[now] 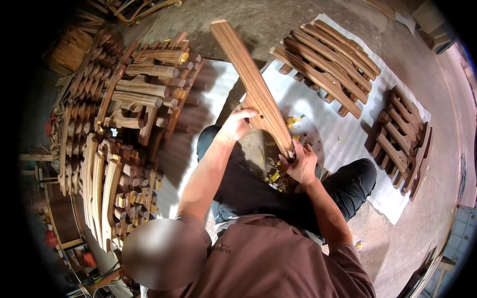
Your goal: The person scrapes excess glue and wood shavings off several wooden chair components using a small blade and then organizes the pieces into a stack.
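Note:
A long, flat, curved brown wooden piece [251,79] slants from the top centre down toward my lap. My left hand [236,124] grips its left edge about the middle. Around its lower end my right hand [300,163] is closed; whether it also holds a small tool I cannot tell. Yellow wood shavings [276,176] lie on the floor between my knees, under the lower end. I sit low in black trousers and a brown shirt.
A tall stack of dowelled wooden parts [129,114] fills the left side. On a white sheet [343,144] at the upper right lie slatted wooden frames [325,64], with another group [402,139] at the right. Bare concrete floor [412,233] lies around the sheet.

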`<state>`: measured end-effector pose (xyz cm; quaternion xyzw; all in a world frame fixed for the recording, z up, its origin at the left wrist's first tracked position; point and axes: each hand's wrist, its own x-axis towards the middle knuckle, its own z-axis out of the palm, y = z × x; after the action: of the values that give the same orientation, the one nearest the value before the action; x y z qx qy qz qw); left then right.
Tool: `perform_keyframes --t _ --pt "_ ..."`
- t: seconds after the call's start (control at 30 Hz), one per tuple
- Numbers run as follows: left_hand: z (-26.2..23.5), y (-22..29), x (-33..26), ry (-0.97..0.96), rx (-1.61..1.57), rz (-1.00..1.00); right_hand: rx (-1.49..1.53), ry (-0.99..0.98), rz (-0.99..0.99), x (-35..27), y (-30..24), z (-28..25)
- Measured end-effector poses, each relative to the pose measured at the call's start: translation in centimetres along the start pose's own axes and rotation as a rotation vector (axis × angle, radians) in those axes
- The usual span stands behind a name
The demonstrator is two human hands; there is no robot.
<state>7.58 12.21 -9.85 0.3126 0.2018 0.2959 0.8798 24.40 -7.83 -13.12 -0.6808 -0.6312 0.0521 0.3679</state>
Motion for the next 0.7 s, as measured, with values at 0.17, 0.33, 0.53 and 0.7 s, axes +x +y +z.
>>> perform_keyframes --t 0.17,0.33,0.53,0.7 --pt "0.2 0.6 0.3 -0.054 -0.100 0.045 0.003 0.028 -0.013 0.5 -0.5 -0.1" --pt "0.3 1.7 0.0 -0.139 -0.291 0.211 0.640 -0.374 0.227 0.3 -0.4 -0.4" --pt "-1.9 1.2 -1.2 -0.009 -0.342 0.341 0.803 -0.542 0.124 1.1 -2.7 -1.5" --pt "-3.2 0.8 -1.0 0.006 -0.350 0.285 0.903 -0.593 0.195 0.5 -2.6 -1.1"
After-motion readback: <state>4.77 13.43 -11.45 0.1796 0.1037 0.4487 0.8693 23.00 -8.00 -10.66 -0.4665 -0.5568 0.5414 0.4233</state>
